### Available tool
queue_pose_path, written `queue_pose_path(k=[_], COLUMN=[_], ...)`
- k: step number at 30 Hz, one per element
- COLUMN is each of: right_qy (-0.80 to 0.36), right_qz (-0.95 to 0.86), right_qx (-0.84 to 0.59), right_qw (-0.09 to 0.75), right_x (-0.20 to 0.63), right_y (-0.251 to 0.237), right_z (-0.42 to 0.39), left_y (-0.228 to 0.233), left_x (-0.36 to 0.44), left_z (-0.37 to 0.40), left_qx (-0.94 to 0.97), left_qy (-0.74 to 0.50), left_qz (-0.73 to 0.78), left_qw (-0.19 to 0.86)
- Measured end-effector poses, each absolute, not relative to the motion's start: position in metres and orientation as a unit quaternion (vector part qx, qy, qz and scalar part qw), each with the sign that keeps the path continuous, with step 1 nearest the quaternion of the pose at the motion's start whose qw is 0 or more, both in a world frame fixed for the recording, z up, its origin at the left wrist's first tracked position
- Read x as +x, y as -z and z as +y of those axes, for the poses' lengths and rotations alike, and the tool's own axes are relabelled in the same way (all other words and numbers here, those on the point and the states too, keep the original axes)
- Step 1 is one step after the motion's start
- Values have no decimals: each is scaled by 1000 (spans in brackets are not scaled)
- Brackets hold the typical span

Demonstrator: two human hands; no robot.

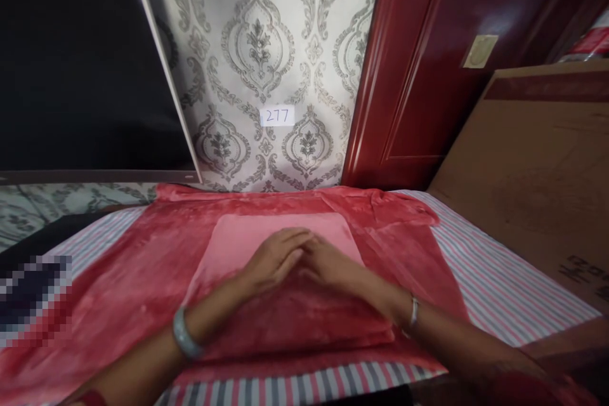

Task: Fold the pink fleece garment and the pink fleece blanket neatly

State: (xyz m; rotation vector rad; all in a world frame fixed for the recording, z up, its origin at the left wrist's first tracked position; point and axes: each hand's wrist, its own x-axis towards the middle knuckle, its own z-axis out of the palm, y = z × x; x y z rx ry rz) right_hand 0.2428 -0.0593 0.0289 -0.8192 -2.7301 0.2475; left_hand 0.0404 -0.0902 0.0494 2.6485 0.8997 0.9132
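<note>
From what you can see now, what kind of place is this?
Probably a bedroom in a home. Both hands, left hand and right hand, rest flat on a folded red blanket over a striped sheet, with patterned wallpaper and a red door behind.

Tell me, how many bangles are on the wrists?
2. A pale green bangle on the left wrist, a thin silver bangle on the right wrist. Both hands lie flat on the red blanket.
</note>
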Motion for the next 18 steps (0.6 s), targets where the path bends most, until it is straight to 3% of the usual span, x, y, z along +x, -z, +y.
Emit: queue_pose_path(k=[3, 7, 18], right_qy=[-115, -173, -233], right_qz=[-975, -968, -954], right_qx=[-150, -159, -169], right_qw=[119, 90, 81], right_x=[231, 228, 231], right_y=[-13, 1, 0], right_z=[-99, -109, -102], left_y=[-45, -22, 8], left_x=[32, 30, 16], left_z=[-55, -17, 44], left_qx=[915, 942, 902], left_qy=[-195, -35, -104], left_qz=[329, 320, 413], left_qw=[128, 98, 77])
